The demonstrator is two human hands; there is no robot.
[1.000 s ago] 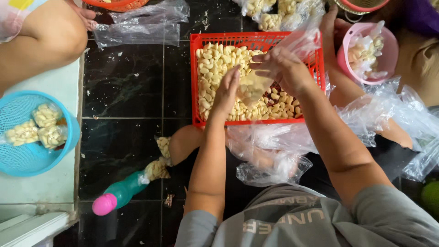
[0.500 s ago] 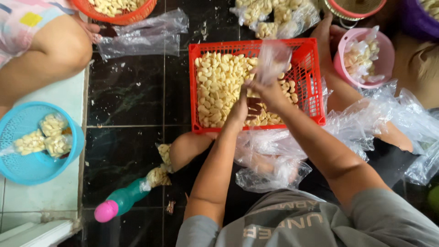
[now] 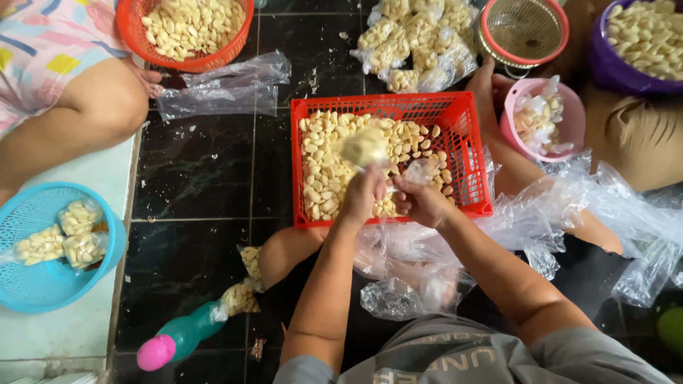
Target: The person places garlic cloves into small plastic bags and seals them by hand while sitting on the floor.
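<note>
A small clear plastic bag packed with pale peeled garlic cloves (image 3: 364, 146) hangs in the air over the red slatted plastic crate (image 3: 469, 117), its filled end bulging into a rounded, slightly blurred lump while its neck is drawn down into a thin twisted strand. The left hand (image 3: 363, 195) has its grip clenched around that twisted neck just below the bulge, knuckles turned up towards the camera. The right hand (image 3: 421, 201), touching or nearly touching the left, has its grip pinched on the loose crinkled tail of the same bag, where the film fans out, shiny and see-through. Both hands sit above the near edge of the crate, which is filled nearly to its rim with loose cream-coloured cloves. Below the forearms a heap of empty crumpled clear bags (image 3: 409, 284) lies across the person's lap and trails off to the right. On the dark marbled tile floor (image 3: 192, 171), two filled little bags (image 3: 242, 284) lie beside the knee, near a teal bottle with a pink cap (image 3: 181, 338) lying on its side. A light blue round plastic basket (image 3: 28, 284) at the left holds a few filled bags. Further up, an orange-red round basket (image 3: 135, 32) holds loose cloves beside another person's bent leg (image 3: 78, 121), and flat clear bags (image 3: 220, 89) lie just beneath it. A pile of finished bags (image 3: 416, 39), a pink bowl (image 3: 565, 131) and a purple bowl (image 3: 605, 60) stand beyond the crate.
</note>
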